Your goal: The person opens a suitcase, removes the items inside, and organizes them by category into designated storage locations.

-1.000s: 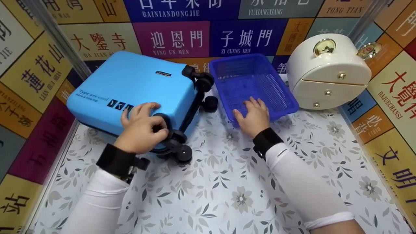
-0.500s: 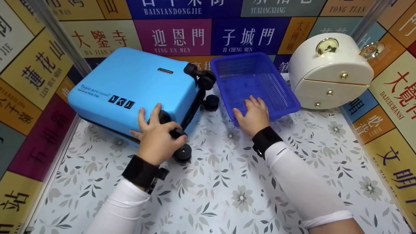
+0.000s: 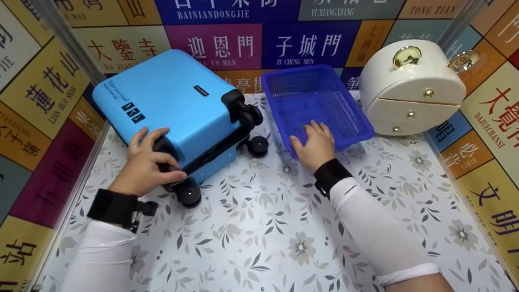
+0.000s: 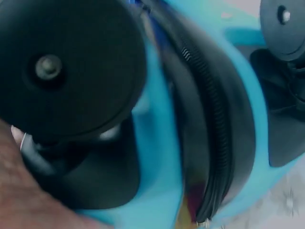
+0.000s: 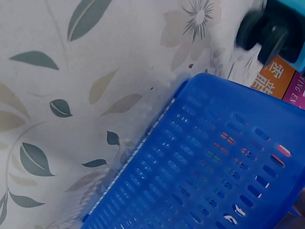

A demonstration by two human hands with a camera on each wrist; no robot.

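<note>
A bright blue suitcase (image 3: 174, 97) lies on its side at the left, with black wheels on its near end. My left hand (image 3: 142, 166) holds its near left corner, fingers on the upper face and thumb beside a black wheel (image 3: 189, 193). The left wrist view shows a large wheel (image 4: 90, 67) and the zipper (image 4: 217, 124) close up. My right hand (image 3: 315, 146) rests over the near rim of a purple-blue plastic basket (image 3: 279, 117), fingers extended toward its inside. In the right wrist view, the basket's slotted wall (image 5: 190, 157) shows and most of that hand is hidden.
A round white box (image 3: 399, 97) with gold knobs and drawers stands to the right of the basket. Panels with printed Chinese characters (image 3: 221, 46) enclose the back and sides. Leaf-and-flower patterned sheeting (image 3: 263, 235) covers the surface in front.
The suitcase has turned, its near wheeled corner swinging left and its far end shifting right. My left hand moved right along the corner, then back left with it. The right hand stays put.
</note>
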